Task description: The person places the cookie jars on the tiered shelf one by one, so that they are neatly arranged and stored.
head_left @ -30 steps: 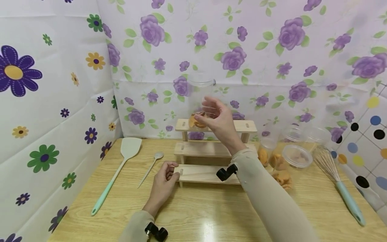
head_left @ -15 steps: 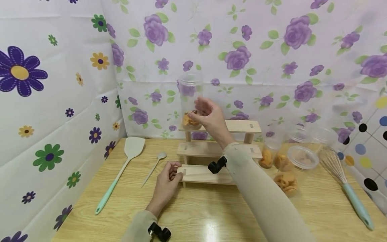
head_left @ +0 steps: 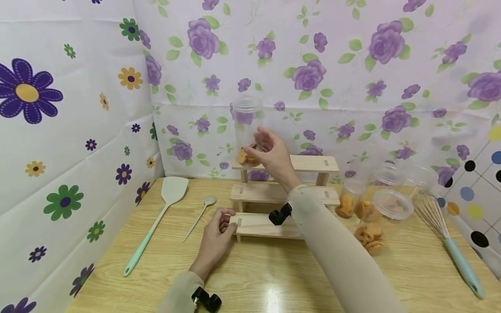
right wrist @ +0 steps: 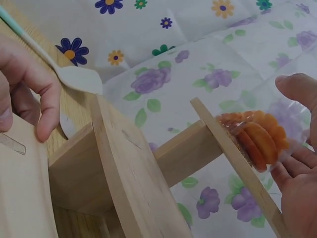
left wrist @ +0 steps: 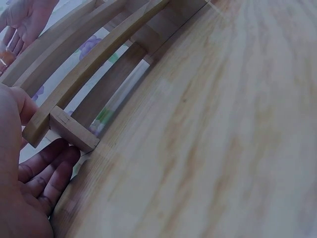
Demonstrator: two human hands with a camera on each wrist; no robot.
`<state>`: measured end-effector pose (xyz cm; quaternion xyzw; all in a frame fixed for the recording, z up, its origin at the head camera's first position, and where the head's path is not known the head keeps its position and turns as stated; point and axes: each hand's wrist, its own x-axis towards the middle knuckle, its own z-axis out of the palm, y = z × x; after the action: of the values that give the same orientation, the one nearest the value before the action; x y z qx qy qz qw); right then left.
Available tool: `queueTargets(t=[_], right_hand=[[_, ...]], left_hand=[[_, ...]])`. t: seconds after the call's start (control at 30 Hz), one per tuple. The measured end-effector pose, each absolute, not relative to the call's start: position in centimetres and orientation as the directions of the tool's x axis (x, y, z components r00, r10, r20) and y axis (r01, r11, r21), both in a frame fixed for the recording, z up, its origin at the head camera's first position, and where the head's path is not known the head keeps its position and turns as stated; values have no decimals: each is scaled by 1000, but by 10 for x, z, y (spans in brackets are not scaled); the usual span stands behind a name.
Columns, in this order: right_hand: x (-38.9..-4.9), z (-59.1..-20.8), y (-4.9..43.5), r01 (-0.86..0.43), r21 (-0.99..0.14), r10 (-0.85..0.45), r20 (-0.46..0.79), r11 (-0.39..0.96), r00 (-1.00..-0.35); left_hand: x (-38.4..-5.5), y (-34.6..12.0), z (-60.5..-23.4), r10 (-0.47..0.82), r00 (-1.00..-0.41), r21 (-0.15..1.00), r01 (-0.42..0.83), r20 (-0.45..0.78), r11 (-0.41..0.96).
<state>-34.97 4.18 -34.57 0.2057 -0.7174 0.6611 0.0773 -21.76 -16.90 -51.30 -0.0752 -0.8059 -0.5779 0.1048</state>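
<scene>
A three-step wooden display rack (head_left: 285,193) stands on the table. My left hand (head_left: 216,232) holds the left end of its lowest step; in the left wrist view the fingers (left wrist: 47,171) curl beside the rack's leg. At the left end of the top step stands an upright clear plastic jar (head_left: 247,126) with orange-brown snack pieces (right wrist: 260,139) in its bottom. My right hand (head_left: 274,158) is around the jar's lower right side, thumb in front and fingers behind. In the right wrist view, thumb and fingertips lie against the clear wall.
Several clear jars with snacks, among them a lidded one (head_left: 346,202) and one lying down (head_left: 371,238), are right of the rack. A whisk (head_left: 450,243) lies at far right. A spatula (head_left: 168,202) and a small spoon (head_left: 203,211) lie at left. Patterned cloth (head_left: 188,113) hangs behind.
The right hand has moved the jar leftward along the top step to its left end; over the last half second it hardly moves. The left hand stays on the lowest step.
</scene>
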Motion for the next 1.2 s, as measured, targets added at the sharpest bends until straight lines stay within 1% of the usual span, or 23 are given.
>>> queueTargets(t=[0.2,0.33,0.5,0.73,0.93,1.0,1.13,1.2], right_hand=[[-345,-348,45,-390,-918,-168,373,79,-913],[-337,-346,51,-434,-898,-136,422,70,-896],[-322,-339,63,-505,-861,-108,497,63,-861],[-285,-326,94,-640,-766,-72,636,57,-768],[-243,-307,129,-713,-700,-38,712,35,-701],[-229,-302,142,-739,-671,-29,738,63,-674],[-206,-298,168,-780,-596,-27,791,191,-611],[-197,-296,180,-788,-570,-16,808,233,-589]], left_hand=[[-217,-169,-513,4,-967,913,242,255,328],[-217,-170,-513,4,-966,912,247,260,327],[-217,-172,-513,3,-966,915,247,260,319],[-218,-169,-513,-5,-966,915,242,257,324],[-218,-168,-513,-4,-967,915,238,253,326],[-219,-168,-514,-4,-967,916,239,254,324],[-219,-168,-514,-8,-967,915,238,254,326],[-219,-167,-514,-12,-967,915,238,256,327]])
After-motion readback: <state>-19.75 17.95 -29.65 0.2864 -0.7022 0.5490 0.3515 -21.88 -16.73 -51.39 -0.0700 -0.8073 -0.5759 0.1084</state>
